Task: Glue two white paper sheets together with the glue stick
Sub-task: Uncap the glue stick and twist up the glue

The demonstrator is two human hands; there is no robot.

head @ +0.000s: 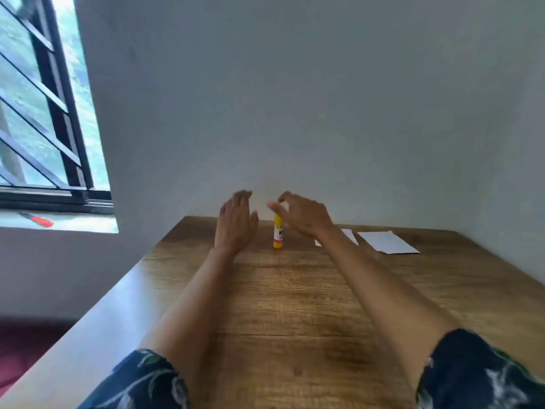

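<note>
Glue stick [277, 236] stands upright on the wooden table [295, 290], just above frame centre, near the far edge by the grey wall [295, 98]. Yellow body, white label, cap end hidden behind the right hand.

Right hand [303, 215] hovers over the top of the stick, thumb and fingers curled and spread apart in a loose claw, nothing gripped; whether a fingertip touches the cap, cannot tell. Left hand [236, 224] sits just left of the stick, flat, fingers straight and together, empty, apart from the stick.

Two white paper sheets lie flat at right of centre: nearer sheet [349, 236] partly hidden by the right wrist, farther sheet [387, 242] fully visible, well apart from the stick. Nothing glued yet, task looks to be at the start.

Handling guess: stick is light, rigid plastic, smooth and tall, so it tips easily; pinch it around the mid barrel, other hand pulls the cap. Paper is thin, floppy, slides on the smooth wood; pin it with a flat palm, lift by an edge or corner.

Barred window [44, 113] upper left, red object [41, 221] on the sill, blurred.
</note>
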